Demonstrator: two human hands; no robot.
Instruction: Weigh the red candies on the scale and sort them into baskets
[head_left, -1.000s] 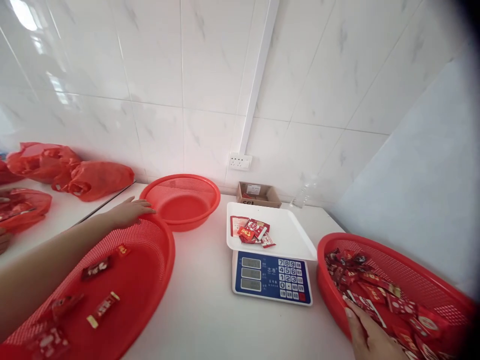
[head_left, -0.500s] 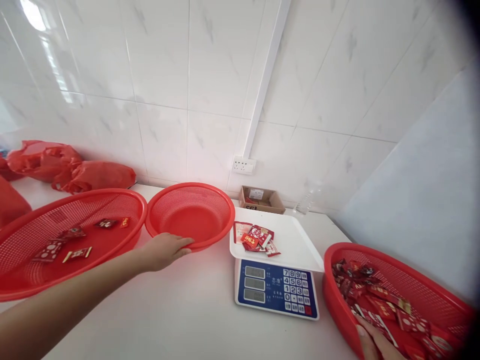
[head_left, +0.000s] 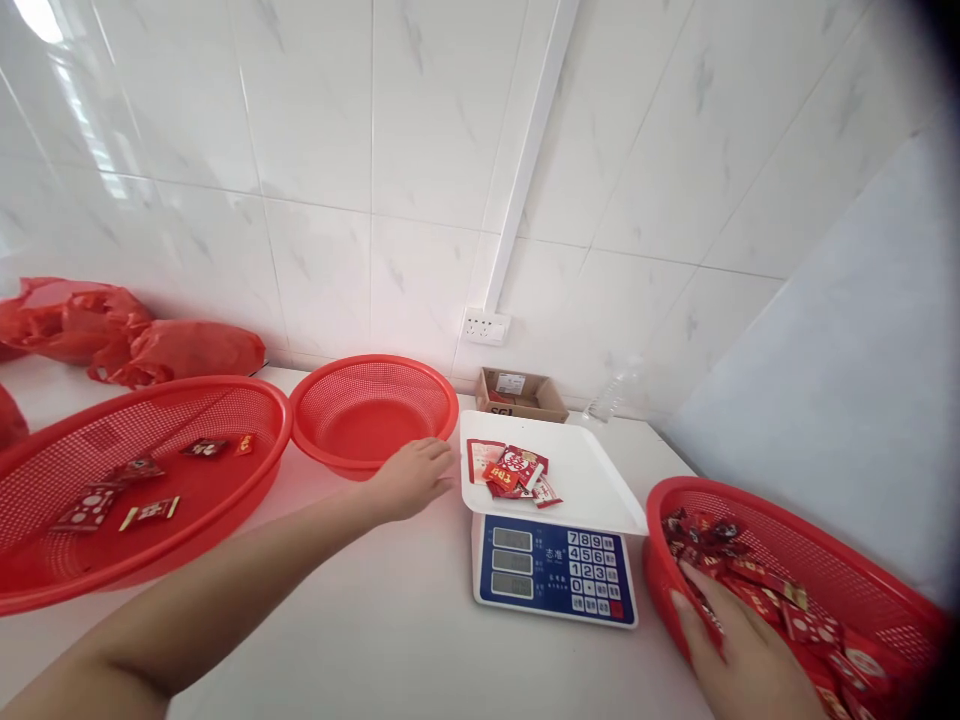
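Note:
My left hand (head_left: pixel 411 478) reaches across the white table, fingers stretched out, between the small empty red basket (head_left: pixel 373 412) and the scale (head_left: pixel 551 515); it holds nothing. The scale's white pan (head_left: pixel 592 475) carries a few red sachets (head_left: pixel 512 471). My right hand (head_left: pixel 742 650) lies fingers down inside the red basket at the right (head_left: pixel 840 565), on a heap of red sachets (head_left: pixel 757 590); whether it grips any is hidden.
A large red basket (head_left: pixel 112 490) at the left holds several loose sachets. Red plastic bags (head_left: pixel 127 335) lie against the tiled wall. A small cardboard box (head_left: pixel 521 393) and a clear bottle (head_left: pixel 615 400) stand behind the scale, below a wall socket (head_left: pixel 484 326).
My left hand moved from the large left basket past the small basket's front rim to the scale's left side. My right hand slid further up into the right basket.

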